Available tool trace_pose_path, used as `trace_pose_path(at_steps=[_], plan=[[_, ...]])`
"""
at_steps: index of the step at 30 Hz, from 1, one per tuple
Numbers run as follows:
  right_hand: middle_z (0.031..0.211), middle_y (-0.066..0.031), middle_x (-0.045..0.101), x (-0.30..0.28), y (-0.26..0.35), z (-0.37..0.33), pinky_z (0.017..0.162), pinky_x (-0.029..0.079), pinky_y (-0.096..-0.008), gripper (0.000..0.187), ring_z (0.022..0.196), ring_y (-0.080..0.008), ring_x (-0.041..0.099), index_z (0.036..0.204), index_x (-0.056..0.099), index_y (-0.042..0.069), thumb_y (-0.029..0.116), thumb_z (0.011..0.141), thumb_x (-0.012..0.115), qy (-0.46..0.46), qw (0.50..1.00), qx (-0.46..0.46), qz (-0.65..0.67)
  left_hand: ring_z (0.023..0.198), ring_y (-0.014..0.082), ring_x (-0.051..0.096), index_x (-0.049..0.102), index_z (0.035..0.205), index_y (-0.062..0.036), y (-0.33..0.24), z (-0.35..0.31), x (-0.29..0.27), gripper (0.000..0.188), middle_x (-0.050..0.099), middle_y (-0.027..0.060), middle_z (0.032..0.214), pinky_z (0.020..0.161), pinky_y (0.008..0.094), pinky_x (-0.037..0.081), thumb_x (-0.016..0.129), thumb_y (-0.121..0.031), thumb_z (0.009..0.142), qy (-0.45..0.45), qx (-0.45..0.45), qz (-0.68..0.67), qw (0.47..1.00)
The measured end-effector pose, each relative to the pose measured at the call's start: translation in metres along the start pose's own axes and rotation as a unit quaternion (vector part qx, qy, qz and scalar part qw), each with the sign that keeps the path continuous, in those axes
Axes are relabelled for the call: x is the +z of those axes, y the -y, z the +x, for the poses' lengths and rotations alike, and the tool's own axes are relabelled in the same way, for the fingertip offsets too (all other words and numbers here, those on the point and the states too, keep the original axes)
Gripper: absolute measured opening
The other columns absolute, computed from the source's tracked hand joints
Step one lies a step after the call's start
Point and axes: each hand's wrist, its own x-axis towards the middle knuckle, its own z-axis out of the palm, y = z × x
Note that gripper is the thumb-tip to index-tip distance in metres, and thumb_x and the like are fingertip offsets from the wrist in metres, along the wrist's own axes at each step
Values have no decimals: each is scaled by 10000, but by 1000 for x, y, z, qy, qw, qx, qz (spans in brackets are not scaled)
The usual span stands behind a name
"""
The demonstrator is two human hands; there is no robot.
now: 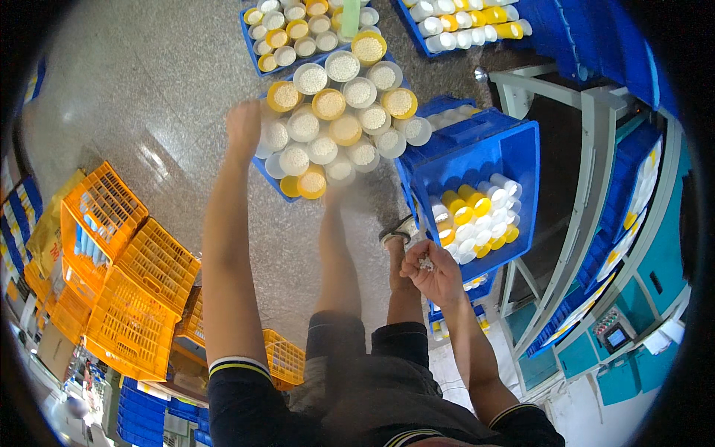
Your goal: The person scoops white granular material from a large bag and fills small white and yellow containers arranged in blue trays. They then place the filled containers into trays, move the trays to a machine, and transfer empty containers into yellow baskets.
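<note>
White pellets [426, 263]: small loose pile in the right hand [435, 277], at the near right, just beside the near left edge of the blue crate in the view.
Right hand: palm turned up, fingers curled inward, cupped under the pellets.
Left hand: [244, 128] well apart from the right, arm stretched far; closed like a fist at the left edge of the filled cups [328, 103]. Whether it grips a cup or the rim cannot be told.
Filled cups: white and yellow, crowded together, mouths up, white pellets showing inside; they sit over a blue tray [269, 179] whose edge shows at near left.
Step in hand: reads as handling loose pellets among filled cups; a judgement only.
Next move calls for: a level, closed palm on the right, since a tilt would likely spill pellets; a light touch on the left, as the cups look easily knocked.
Blue crate: [533, 186] to the right, more white and yellow cups inside.
Far side: second blue tray [251, 46] of filled cups, green strip [351, 18] upright at its right.
Left: stacked orange crates [134, 328] on the grey floor [141, 112].
Right: pale metal rack [596, 149] beyond the blue crate.
</note>
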Motion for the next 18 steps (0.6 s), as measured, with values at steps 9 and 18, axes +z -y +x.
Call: trace_pose_path(at_steps=[9,18], plan=[[1251,-125,591,34,-21,134,1018,452,-389,390,1154,-228,578,1295,522,-14,263,1037,426,0,974,-52,-220,758,250,684,706,906,-25,-128,-119,-93,150,712,113,883,669,332,546,732,22,765,-166,81,-309,933],[1233,-138,565,39,-31,197,1043,459,-380,381,1178,-254,562,1281,476,-51,238,1045,403,11,901,-64,-429,892,274,659,711,965,-19,-142,-132,-85,208,696,113,1002,748,341,539,737,-36,760,-159,80,-337,925]])
